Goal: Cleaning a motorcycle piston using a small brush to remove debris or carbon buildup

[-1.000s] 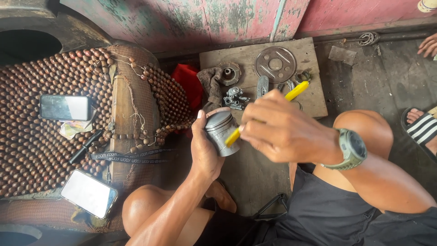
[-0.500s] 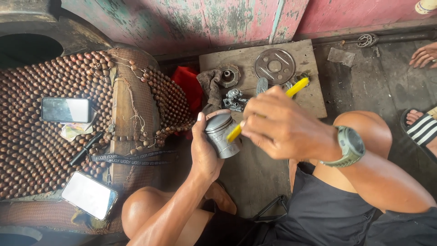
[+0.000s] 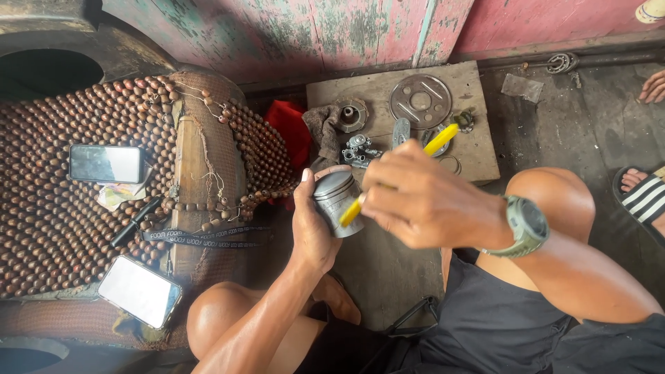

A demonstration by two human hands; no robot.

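Little shifted since the earlier frames: yellow tool (image 3: 398,172) tilted slightly, its lower end drawn closer to the piston (image 3: 335,201); both hands otherwise held in place.

Left hand (image 3: 312,225): fingers wrapped around the piston, thumb up along its left side. Piston: grey metal cylinder, crown tilted up and toward the camera, held in the air in front of the board (image 3: 478,156).

Right hand (image 3: 426,201): fingers closed narrow around the yellow tool, which runs diagonally through the fist. Lower end touching the piston's right side; upper end sticking out over the board. Green watch (image 3: 526,225) on the right wrist.

On the board: round metal disc (image 3: 420,101), a small gear (image 3: 352,114) left of the disc, a grey rag (image 3: 322,131) at the left edge, small metal parts just below the gear. Red cloth (image 3: 291,131) left of the board.

Further left of the board: beaded seat mat (image 3: 48,221) carrying two phones (image 3: 105,163) (image 3: 140,291), a black pen (image 3: 135,221) between them.

Right of the board: someone else's foot in a striped sandal (image 3: 644,197).
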